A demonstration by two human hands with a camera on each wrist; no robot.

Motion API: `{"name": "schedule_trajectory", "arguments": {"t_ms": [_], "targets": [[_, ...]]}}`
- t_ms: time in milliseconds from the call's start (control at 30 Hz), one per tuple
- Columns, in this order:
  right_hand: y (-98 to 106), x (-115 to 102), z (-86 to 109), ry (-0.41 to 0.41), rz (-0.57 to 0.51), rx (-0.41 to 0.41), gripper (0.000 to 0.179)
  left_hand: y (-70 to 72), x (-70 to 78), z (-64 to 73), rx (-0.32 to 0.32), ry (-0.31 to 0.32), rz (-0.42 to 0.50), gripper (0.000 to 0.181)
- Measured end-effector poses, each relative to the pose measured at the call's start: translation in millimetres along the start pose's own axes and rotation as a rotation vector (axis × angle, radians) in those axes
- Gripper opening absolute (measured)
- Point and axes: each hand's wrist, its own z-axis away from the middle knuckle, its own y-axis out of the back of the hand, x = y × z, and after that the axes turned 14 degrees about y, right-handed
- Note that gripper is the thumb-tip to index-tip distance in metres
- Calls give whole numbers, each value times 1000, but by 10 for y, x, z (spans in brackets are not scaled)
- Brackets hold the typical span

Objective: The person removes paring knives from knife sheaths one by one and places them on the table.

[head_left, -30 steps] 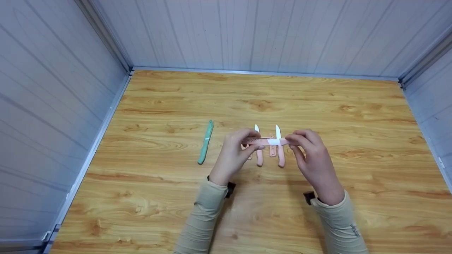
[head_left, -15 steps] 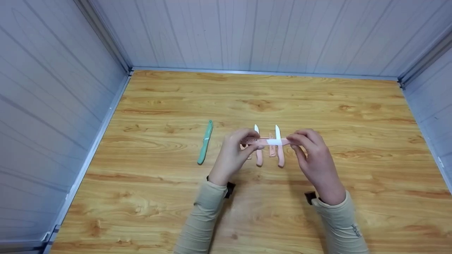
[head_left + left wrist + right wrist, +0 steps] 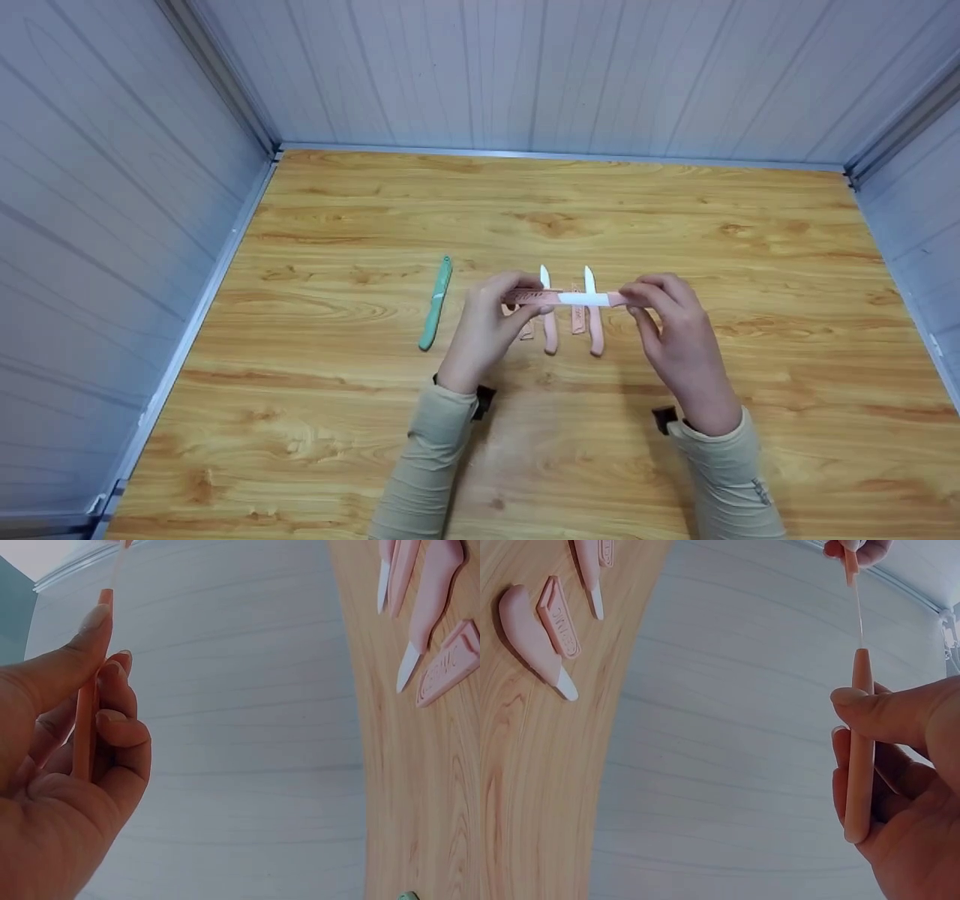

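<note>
My left hand (image 3: 484, 326) pinches a pink blade sheath (image 3: 536, 298) between thumb and fingers. With my right hand (image 3: 679, 345) I grip the pink handle (image 3: 861, 780) of a small paring knife. Its white blade (image 3: 583, 299) bridges the two hands, the tip end hidden inside the sheath. Knife and sheath are held level above the table. Under them lie two more pink paring knives, one (image 3: 550, 337) nearer the left hand and one (image 3: 596, 334) to its right, both with bare white blades. Two pink sheaths, one at the left (image 3: 527, 330) and one between the knives (image 3: 578, 319), lie beside them.
A green knife (image 3: 433, 315) lies on the wood-grain table (image 3: 337, 420) left of my left hand. Pale panel walls (image 3: 480, 75) with metal edging enclose the table at the back and both sides.
My hands have drawn apart, the right one moving right and the left slightly left. A longer stretch of white blade now shows out of the sheath. The things on the table stay put.
</note>
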Motion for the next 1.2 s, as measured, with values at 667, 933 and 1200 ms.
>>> {"name": "schedule_trajectory", "arguments": {"t_ms": [667,933,1200], "targets": [[59,93,60,-50,33,-18,28,30,-47,-11,7,103,58,21],[58,139,97,-108,19,-77,30,-95,-91,-5,-32,175,180,19],[32,151,147,-215,-61,-83,41,-152,-109,1,-35,210,179,13]]}}
